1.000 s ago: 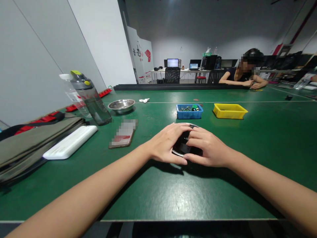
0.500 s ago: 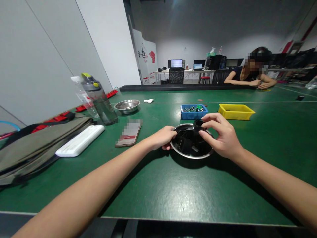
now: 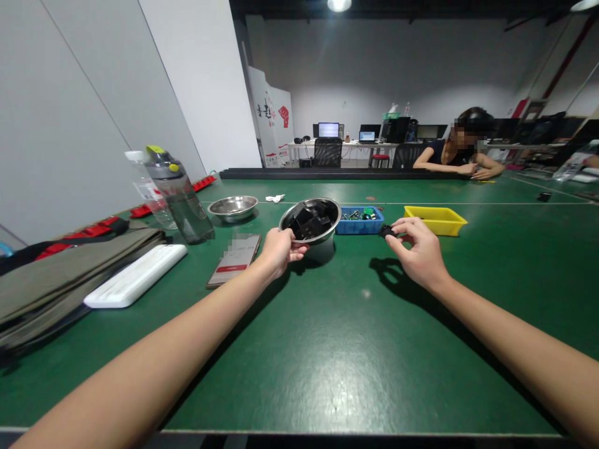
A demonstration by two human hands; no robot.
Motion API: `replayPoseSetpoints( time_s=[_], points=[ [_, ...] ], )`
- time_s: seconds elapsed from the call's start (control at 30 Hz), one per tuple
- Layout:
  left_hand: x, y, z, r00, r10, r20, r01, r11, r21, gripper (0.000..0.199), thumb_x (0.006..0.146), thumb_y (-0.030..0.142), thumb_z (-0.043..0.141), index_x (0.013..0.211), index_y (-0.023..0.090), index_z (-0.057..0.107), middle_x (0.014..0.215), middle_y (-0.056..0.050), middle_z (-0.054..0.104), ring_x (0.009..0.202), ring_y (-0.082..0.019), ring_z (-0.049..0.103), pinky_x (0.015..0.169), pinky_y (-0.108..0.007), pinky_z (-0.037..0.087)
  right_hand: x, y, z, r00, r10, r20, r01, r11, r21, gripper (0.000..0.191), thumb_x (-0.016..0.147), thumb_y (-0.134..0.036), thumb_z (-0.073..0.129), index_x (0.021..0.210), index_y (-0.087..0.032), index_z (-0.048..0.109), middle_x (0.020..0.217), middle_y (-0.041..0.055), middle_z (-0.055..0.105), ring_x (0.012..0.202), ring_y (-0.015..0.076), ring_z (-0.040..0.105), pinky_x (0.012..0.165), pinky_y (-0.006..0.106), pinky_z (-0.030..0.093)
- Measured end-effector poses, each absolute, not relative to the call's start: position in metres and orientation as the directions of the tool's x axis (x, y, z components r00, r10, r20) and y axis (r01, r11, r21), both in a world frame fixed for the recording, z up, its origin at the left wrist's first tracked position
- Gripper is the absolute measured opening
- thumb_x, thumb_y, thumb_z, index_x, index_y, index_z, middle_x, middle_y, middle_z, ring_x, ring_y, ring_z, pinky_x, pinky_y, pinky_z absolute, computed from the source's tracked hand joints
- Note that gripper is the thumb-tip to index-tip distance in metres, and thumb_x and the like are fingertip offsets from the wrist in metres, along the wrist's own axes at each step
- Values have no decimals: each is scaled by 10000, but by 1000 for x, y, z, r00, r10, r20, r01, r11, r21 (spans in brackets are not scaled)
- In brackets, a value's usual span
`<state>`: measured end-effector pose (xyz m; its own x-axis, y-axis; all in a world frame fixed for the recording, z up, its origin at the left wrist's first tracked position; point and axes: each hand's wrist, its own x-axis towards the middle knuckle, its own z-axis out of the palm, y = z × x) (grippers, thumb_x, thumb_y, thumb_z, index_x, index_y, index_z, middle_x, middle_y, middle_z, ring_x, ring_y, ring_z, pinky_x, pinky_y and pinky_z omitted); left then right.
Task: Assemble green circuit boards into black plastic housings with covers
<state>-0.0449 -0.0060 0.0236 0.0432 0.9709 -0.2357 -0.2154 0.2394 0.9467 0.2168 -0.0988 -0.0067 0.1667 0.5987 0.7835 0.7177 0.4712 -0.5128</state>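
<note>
My left hand (image 3: 279, 251) grips the near left rim of a metal bowl (image 3: 335, 229), which is tilted and raised off the green table. Several black plastic parts (image 3: 309, 219) lie in the bowl. To the right, my right hand (image 3: 415, 246) pinches a small black part (image 3: 387, 231) above the table. A blue bin (image 3: 359, 227) with screws and a green item stands between bowl and right hand. Just behind my right hand is a yellow bin (image 3: 437, 225).
A second metal bowl (image 3: 234, 209), a phone (image 3: 234, 260), a white bar-shaped object (image 3: 136, 277), a grey bottle (image 3: 182, 202) and a bag (image 3: 70, 280) lie left. Black bars (image 3: 341, 175) line the far edge. A person (image 3: 461, 146) leans there on the right.
The bowl has moved left and away with my left hand, apart from my right hand. My right hand now holds a black part out of the bowl. The view has tipped up slightly.
</note>
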Motion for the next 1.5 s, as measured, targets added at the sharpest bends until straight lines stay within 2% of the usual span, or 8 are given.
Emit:
replayPoseSetpoints(
  time_s=[0.33, 0.5, 0.63, 0.73, 0.87, 1.0, 1.17, 1.5],
  points=[
    [-41, 10, 13, -75, 970, -230, -309, 197, 931, 282, 888, -13, 505, 1166, -16, 546, 631, -93, 669, 513, -152, 690, 564, -215, 606, 205, -104, -5, -1, 641, 768, 719, 534, -445, 90, 843, -257, 670, 790, -185, 657, 994, 88, 617, 775, 171, 628, 675, 344, 589],
    [-34, 7, 10, -52, 982, -180, -348, 151, 925, 175, 944, 34, 536, 1117, 35, 561, 699, -86, 683, 585, -125, 713, 643, -193, 612, 203, -106, -4, -90, 667, 740, 714, 561, -419, 69, 837, -244, 686, 794, -193, 672, 1007, 100, 669, 893, 207, 672, 747, 359, 590],
    [-25, -7, 5, -43, 989, -145, -358, 120, 926, 446, 937, 104, 619, 1325, 151, 405, 792, -64, 713, 646, -128, 733, 684, -214, 613, 200, -104, -6, -161, 692, 704, 693, 587, -418, 61, 832, -231, 691, 787, -196, 671, 976, 92, 726, 895, 217, 703, 797, 382, 582],
    [-17, -22, -1, 89, 984, -155, -270, 173, 947, 656, 915, 185, 658, 1412, 190, 232, 777, -57, 712, 639, -173, 728, 651, -286, 619, 196, -101, -9, -189, 697, 691, 682, 599, -419, 57, 808, -235, 715, 817, -193, 677, 964, 88, 743, 895, 225, 711, 819, 392, 578],
    [-13, -33, -7, 178, 975, -135, -104, 155, 982, 528, 834, 120, 648, 1289, 154, 381, 681, -1, 650, 565, -143, 651, 574, -246, 559, 188, -100, -11, -193, 710, 678, 660, 605, -446, 152, 797, -216, 717, 940, -186, 677, 990, 86, 753, 903, 219, 719, 817, 371, 588],
    [-20, -37, -9, 560, 817, 140, 29, -188, 982, 282, 743, 121, 694, 1009, 138, 601, 832, -33, 670, 721, -135, 647, 686, -246, 531, 182, -101, -12, -209, 700, 683, 659, 616, -431, 235, 807, -198, 702, 1039, -191, 664, 992, 72, 754, 878, 203, 719, 803, 349, 593],
    [-25, -37, -7, 717, 596, 361, 155, -642, 751, 453, 779, 340, 758, 1172, 166, 615, 953, -42, 680, 802, -164, 625, 741, -288, 519, 179, -100, -14, -252, 650, 717, 657, 659, -366, 247, 809, -184, 673, 1055, -198, 646, 997, 76, 728, 908, 214, 697, 787, 353, 585],
    [-25, -28, -9, 743, 510, 433, 174, -772, 611, 349, 852, 239, 674, 1195, 180, 654, 1100, -68, 735, 934, -189, 675, 787, -270, 523, 185, -97, -16, -273, 723, 634, 636, 630, -445, 340, 778, -224, 742, 1107, -195, 662, 1005, 78, 741, 875, 210, 709, 738, 331, 588]
  ],
)
